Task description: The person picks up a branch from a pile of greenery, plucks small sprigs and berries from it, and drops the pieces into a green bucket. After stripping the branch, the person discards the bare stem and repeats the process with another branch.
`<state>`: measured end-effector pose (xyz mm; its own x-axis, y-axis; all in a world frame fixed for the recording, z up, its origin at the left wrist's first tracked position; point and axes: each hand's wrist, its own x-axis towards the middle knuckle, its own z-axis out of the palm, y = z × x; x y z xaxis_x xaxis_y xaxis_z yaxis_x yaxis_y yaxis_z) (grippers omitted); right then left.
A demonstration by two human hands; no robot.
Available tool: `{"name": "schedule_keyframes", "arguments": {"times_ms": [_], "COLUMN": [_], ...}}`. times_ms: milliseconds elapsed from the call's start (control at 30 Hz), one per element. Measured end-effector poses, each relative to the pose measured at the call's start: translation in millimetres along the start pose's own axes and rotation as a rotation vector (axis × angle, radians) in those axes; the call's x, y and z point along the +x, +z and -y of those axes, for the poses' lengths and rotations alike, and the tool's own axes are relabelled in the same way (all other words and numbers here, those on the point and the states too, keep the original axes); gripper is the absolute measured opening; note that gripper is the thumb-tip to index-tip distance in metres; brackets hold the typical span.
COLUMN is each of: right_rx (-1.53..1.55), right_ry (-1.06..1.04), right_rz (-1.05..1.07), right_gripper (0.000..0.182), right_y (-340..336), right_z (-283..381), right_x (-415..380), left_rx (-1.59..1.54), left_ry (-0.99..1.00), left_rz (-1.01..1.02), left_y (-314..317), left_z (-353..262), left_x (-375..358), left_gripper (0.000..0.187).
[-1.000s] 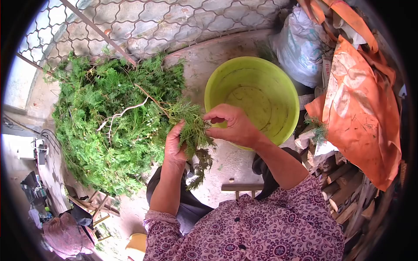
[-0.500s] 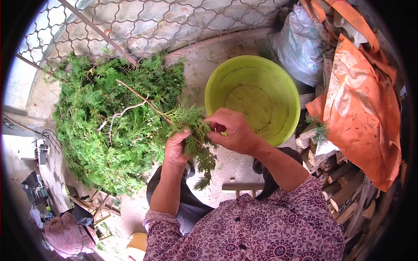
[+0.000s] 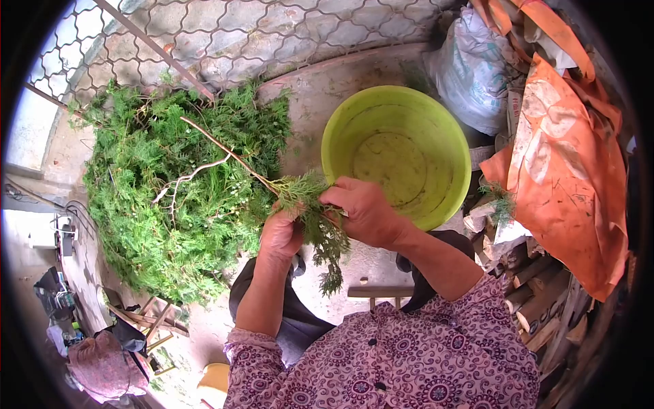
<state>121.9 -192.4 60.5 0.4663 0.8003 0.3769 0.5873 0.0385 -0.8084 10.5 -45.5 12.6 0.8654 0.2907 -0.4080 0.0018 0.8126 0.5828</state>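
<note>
Between my hands is a leafy evergreen branch (image 3: 308, 193), its bare brown stem reaching up and left over the pile. My left hand (image 3: 280, 232) is closed around the stem below the foliage. On the other side, my right hand (image 3: 364, 211) pinches the sprigs with thumb and fingers; the fingertips are partly hidden. Flat green sprays droop below both hands. A yellow-green basin (image 3: 395, 157) stands just beyond my right hand, with dark marks on its inside. To the left lies a large heap of green cuttings (image 3: 177, 225), a pale bare twig on top.
A wire mesh fence (image 3: 272, 34) runs along the back. On the right are a white woven sack (image 3: 470, 75), an orange sheet (image 3: 562, 177) and stacked firewood (image 3: 541, 293). A low wooden stool (image 3: 378, 292) shows between my knees. Cloth and bags (image 3: 105, 365) lie at lower left.
My left hand has curled in more tightly on the branch. My right hand has shifted slightly right and down, and the drooping sprays have swung to the right.
</note>
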Motion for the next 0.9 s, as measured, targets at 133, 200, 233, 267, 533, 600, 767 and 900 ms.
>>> {"name": "schedule_keyframes", "arguments": {"times_ms": [133,200,233,267,533,600,767,900], "right_rx": [-0.003,0.074,0.151,0.151,0.325,0.406,0.738,0.897], "right_ry": [-0.008,0.14,0.288,0.286,0.408,0.438,0.544,0.569], "right_rz": [-0.048,-0.029,-0.009,-0.009,0.12,0.151,0.2,0.124], "right_gripper": [0.012,0.013,0.016,0.016,0.016,0.014,0.01,0.018], "right_y": [6.4,8.2,8.1,7.0,-6.5,-19.9,-24.9,-23.6], "right_z": [-2.6,-9.4,-11.4,-11.7,-6.4,4.9,-6.4,-9.0], "right_x": [-0.3,-2.1,-2.5,-1.5,6.0,1.8,-3.0,4.0], "left_rx": [-0.063,-0.043,-0.024,-0.023,-0.002,-0.059,-0.133,-0.144], "left_ry": [0.014,0.025,0.036,0.037,0.136,0.087,0.11,0.039], "left_rz": [-0.028,0.005,0.038,0.038,-0.035,-0.054,-0.103,-0.156], "left_y": [-2.2,0.1,1.1,1.0,4.6,-1.8,-21.6,-5.1], "left_z": [3.7,3.5,3.6,3.8,10.1,-7.3,-8.0,-3.7], "left_x": [1.0,-0.8,-1.7,-2.0,-0.8,-2.6,-0.4,-6.4], "left_gripper": [0.031,0.031,0.032,0.032,0.038,0.038,0.035,0.034]}}
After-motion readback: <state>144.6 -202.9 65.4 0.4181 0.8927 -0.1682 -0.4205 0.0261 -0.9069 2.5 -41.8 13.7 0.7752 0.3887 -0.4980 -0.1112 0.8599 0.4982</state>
